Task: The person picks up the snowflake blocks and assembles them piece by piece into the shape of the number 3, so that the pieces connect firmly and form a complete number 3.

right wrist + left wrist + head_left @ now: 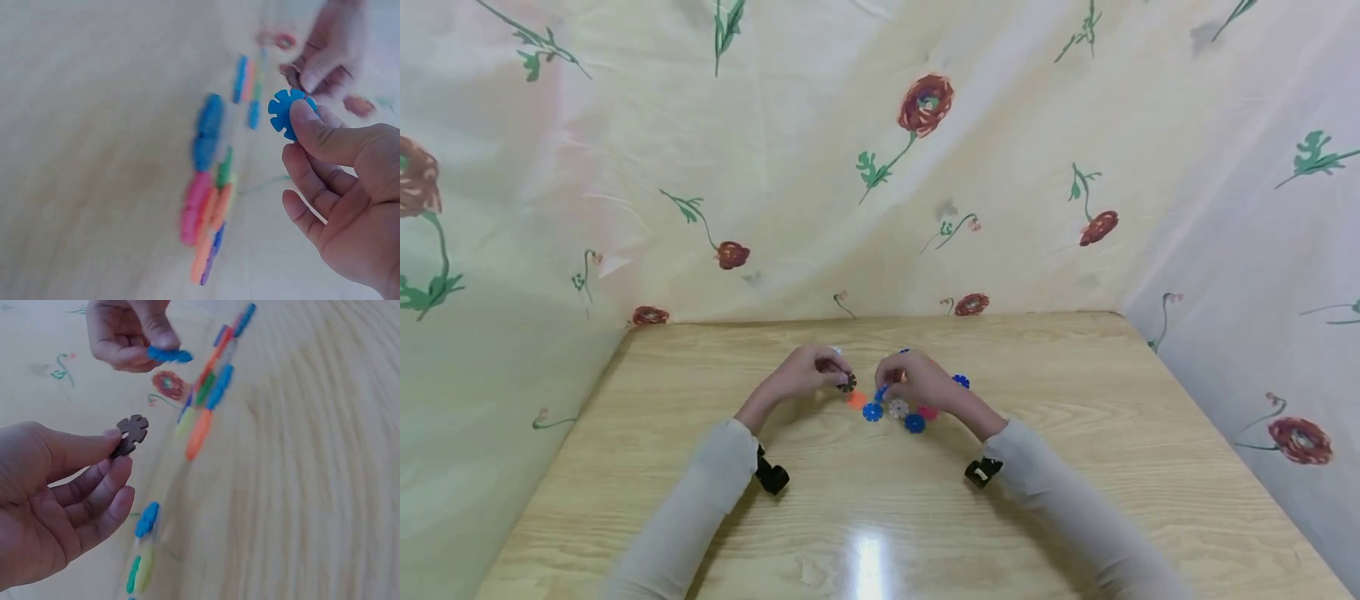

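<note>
Between thumb and fingers my left hand (801, 373) pinches a dark brown notched disc (132, 434), raised above the table. My right hand (919, 379) pinches a blue notched disc (284, 114) by its edge. The two discs are apart, held at about the same height. On the table below them lie more notched discs: an orange one (857, 401), a blue one (872, 412), a whitish one (898, 408), another blue one (914, 423) and a pink one (928, 412). My hands hide part of the scattered discs in the head view.
A wooden table (865, 475) spreads under both arms. Behind it and at both sides hangs a flowered cloth (790, 167). One more blue disc (961, 381) lies to the right of my right hand. Black wrist cameras hang under both forearms.
</note>
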A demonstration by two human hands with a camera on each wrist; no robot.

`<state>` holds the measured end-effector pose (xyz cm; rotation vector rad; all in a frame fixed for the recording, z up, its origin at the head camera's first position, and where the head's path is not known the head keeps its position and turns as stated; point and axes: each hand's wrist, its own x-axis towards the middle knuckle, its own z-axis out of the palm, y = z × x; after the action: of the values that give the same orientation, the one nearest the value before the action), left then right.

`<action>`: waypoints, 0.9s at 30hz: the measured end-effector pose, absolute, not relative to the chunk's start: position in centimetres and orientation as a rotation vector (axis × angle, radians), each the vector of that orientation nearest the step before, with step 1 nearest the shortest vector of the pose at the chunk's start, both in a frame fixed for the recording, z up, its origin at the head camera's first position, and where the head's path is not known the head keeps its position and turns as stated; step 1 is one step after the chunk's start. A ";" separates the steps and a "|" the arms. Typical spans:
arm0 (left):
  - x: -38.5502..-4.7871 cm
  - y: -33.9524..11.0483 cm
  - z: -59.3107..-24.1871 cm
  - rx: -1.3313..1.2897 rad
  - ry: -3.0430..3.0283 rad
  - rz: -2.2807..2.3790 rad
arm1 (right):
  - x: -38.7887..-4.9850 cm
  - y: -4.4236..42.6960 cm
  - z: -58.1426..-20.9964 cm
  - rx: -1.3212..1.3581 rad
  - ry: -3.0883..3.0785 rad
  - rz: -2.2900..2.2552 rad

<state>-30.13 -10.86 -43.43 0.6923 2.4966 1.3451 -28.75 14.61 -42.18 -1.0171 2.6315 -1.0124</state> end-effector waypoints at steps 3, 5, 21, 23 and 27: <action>-30.4 -10.5 -43.3 0.694 2.426 1.462 | -29.3 14.8 -41.6 -0.912 2.670 -1.154; -30.6 -10.2 -43.1 0.690 2.376 1.545 | -29.6 14.9 -41.3 -0.861 2.689 -1.239; -31.4 -8.4 -40.8 0.533 2.169 1.914 | -30.7 14.8 -39.7 -0.634 2.689 -1.697; -31.3 -8.2 -40.8 0.540 2.140 1.939 | -30.7 14.8 -39.7 -0.643 2.685 -1.727; -31.1 -7.9 -40.7 0.570 2.114 1.958 | -30.7 14.7 -39.9 -0.667 2.664 -1.769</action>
<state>-31.10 -7.87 -40.68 0.5703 2.1138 1.9580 -30.74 14.73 -39.91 -0.6672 2.6639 -1.7691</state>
